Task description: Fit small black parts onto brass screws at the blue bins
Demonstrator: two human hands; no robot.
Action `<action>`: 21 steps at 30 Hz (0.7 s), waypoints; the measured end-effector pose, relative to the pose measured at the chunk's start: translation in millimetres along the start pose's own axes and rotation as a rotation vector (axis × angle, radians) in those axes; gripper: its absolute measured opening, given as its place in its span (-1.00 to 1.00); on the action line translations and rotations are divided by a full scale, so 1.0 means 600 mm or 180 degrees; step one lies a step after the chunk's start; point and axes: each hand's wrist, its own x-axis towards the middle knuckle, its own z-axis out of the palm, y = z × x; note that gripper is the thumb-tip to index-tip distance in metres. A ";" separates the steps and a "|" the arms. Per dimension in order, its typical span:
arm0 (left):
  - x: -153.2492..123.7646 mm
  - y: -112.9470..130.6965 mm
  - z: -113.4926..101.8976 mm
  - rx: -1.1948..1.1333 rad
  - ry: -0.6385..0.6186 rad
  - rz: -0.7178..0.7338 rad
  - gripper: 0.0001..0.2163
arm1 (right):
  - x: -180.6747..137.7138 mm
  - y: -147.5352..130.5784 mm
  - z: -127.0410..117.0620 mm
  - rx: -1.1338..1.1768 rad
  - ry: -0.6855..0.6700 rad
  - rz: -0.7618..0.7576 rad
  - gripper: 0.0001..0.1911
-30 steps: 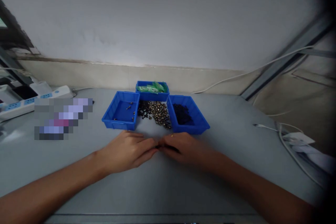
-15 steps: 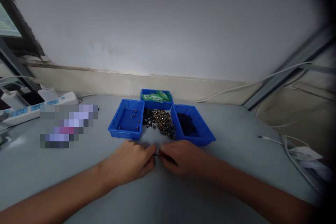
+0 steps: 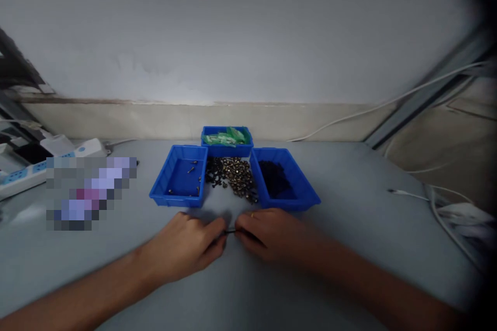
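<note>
My left hand (image 3: 190, 240) is closed in a pinch, thumb against forefinger. Facing it, my right hand (image 3: 272, 232) is closed too. A thin dark piece (image 3: 230, 230), like a screw shank, spans the small gap between the fingertips; its ends are hidden in the fingers. Just beyond lies a heap of brass-coloured screws (image 3: 237, 173), beside a pile of small black parts (image 3: 214, 169). The left blue tray (image 3: 159, 189) holds several loose screws. Dark small parts (image 3: 275, 178) fill some of the right blue tray (image 3: 306, 194).
Behind the heap stands a third blue tray (image 3: 229, 150) with green plastic bags (image 3: 227, 137). A blurred-out object (image 3: 97, 191) and a white power strip (image 3: 33, 176) with plugs are at left. White cables (image 3: 407, 195) lie at right. The wall (image 3: 240, 36) borders the table's back.
The gap between my fingertips has widened slightly, showing more of the thin dark piece. My left hand has shifted a little left. The camera view has also moved slightly.
</note>
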 end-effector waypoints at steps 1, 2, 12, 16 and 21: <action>0.000 -0.001 0.001 -0.0003 0.0009 0.0013 -0.84 | 0.000 -0.001 -0.001 -0.0039 -0.0019 0.0002 -0.89; -0.001 -0.002 0.002 -0.0002 0.0044 0.0021 -0.83 | -0.001 -0.001 -0.003 -0.0072 -0.0039 0.0012 -0.88; -0.006 -0.003 0.006 -0.0335 0.0822 0.0545 -0.81 | -0.007 -0.009 -0.001 -0.0112 0.0062 -0.0022 -0.87; -0.006 0.006 -0.001 -0.0303 0.0652 0.0505 -0.83 | -0.007 -0.011 0.000 -0.0116 0.0047 -0.0117 -0.89; 0.000 0.004 -0.007 -0.0093 0.0323 0.0207 -0.88 | -0.006 -0.004 -0.003 -0.0303 0.0033 -0.0129 -0.85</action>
